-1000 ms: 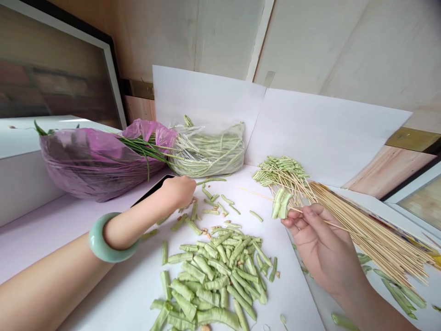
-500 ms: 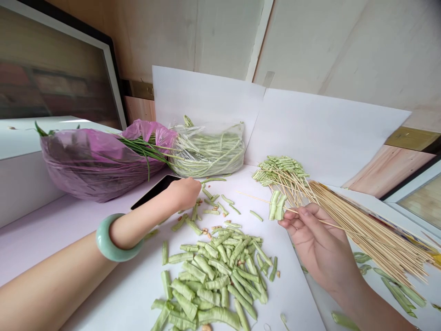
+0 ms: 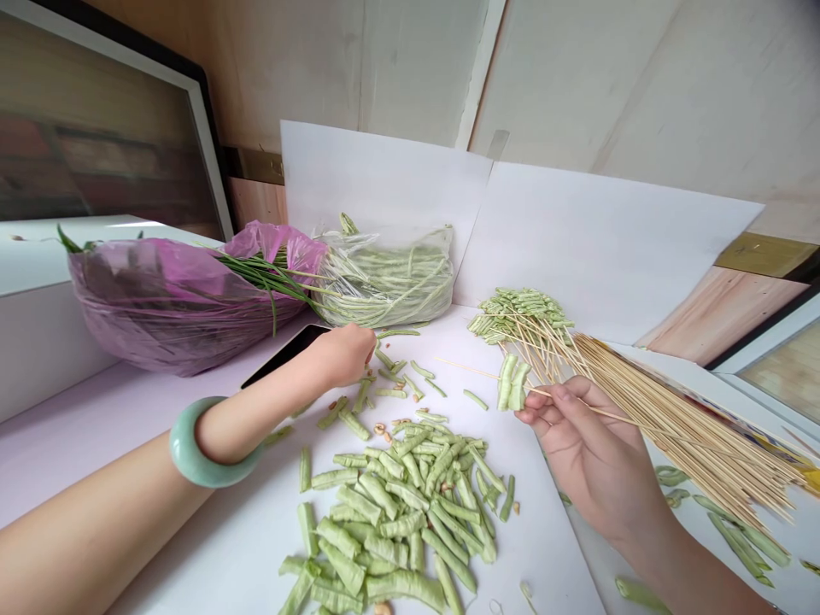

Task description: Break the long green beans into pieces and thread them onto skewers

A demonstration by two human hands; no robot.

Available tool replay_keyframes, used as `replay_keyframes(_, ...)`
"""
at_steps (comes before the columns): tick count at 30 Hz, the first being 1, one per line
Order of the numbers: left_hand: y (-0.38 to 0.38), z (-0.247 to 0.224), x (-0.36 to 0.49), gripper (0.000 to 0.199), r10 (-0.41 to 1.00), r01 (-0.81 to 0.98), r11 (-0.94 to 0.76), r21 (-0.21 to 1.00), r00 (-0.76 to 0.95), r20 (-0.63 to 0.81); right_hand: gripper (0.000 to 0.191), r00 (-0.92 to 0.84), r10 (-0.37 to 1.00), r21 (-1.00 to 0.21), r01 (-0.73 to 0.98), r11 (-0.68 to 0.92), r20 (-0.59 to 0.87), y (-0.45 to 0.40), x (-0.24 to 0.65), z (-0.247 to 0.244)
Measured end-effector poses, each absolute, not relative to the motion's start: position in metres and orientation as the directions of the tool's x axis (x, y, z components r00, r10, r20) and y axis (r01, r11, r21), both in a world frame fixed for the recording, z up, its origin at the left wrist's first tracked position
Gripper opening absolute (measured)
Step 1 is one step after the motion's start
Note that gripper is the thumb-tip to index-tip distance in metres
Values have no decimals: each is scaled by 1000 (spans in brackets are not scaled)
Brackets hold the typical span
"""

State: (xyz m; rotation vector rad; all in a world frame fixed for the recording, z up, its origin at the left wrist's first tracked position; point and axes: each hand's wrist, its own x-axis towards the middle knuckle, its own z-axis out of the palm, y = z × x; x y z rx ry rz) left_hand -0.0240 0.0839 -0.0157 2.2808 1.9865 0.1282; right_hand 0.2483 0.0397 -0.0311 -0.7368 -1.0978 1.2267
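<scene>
My right hand (image 3: 593, 444) pinches a thin bamboo skewer (image 3: 467, 368) between thumb and fingers. Two pieces of green bean (image 3: 512, 383) are threaded side by side on it, close to my fingertips. My left hand (image 3: 349, 354) is curled over the scattered bean pieces at the back of the white surface, its fingers turned away from view; whether it holds anything is hidden. A pale green bangle circles the left forearm. Cut bean pieces (image 3: 397, 512) lie heaped in front of me, with a few small tan seeds among them.
Filled bean skewers (image 3: 522, 307) are stacked at the back right, beside a long bundle of bare skewers (image 3: 685, 418). A purple plastic bag (image 3: 185, 299) and a clear bag of long beans (image 3: 397, 278) stand at the back left. A dark flat device (image 3: 282, 354) lies behind my left forearm.
Both hands keep nearly the same place and grip. The view has shifted very slightly; the two bean pieces stay on the skewer.
</scene>
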Motion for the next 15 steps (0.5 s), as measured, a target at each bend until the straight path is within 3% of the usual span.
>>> replay_keyframes(5,86,-12,-17,12,974,785,-220,579,142,177,18,-20,960,-907,-335,256,278,38,247,-31)
replay_keyframes(9,79,-8,-7,19,980,329,-115,937,192,53,19,-19,950,-916,-271,294,311,36,245,-30)
replay_keyframes(12,74,-7,-1,27,961,63,-50,997,275,31,17,-6,944,-917,-240,320,331,35,245,-29)
replay_keyframes(15,71,-8,3,34,952,-55,-9,998,305,26,16,5,937,-913,-222,342,350,35,246,-29)
